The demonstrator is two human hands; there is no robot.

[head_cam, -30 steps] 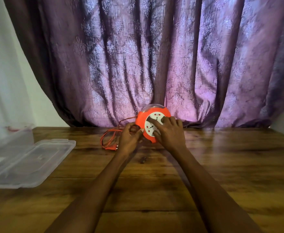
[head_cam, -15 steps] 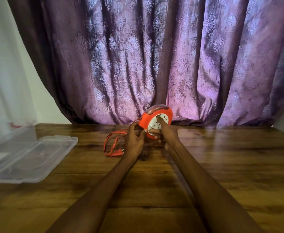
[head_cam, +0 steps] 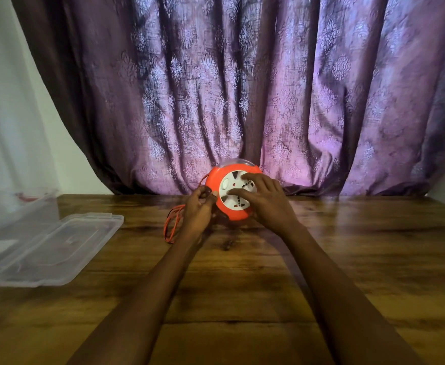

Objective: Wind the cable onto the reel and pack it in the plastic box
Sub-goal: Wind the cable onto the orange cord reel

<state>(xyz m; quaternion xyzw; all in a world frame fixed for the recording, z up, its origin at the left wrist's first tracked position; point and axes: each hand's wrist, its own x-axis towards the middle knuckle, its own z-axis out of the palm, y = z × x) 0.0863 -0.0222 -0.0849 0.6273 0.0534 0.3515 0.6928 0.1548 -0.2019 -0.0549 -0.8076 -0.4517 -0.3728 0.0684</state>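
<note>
Purple patterned curtain (head_cam: 242,88) hangs behind a wooden tabletop (head_cam: 347,259). Far left of the reel stands a clear plastic box (head_cam: 15,209) with something red, too blurred to identify, inside; its clear lid (head_cam: 50,248) lies flat just beside it, nearer the reel. Loose orange cable (head_cam: 172,222) loops on the tabletop just left of the reel. The left hand (head_cam: 199,214) has its fingers curled at the reel's left edge, pinching the cable. The orange reel (head_cam: 235,193) stands on edge, white socket face toward the camera. The right hand (head_cam: 264,201) presses spread fingers on that face.
</note>
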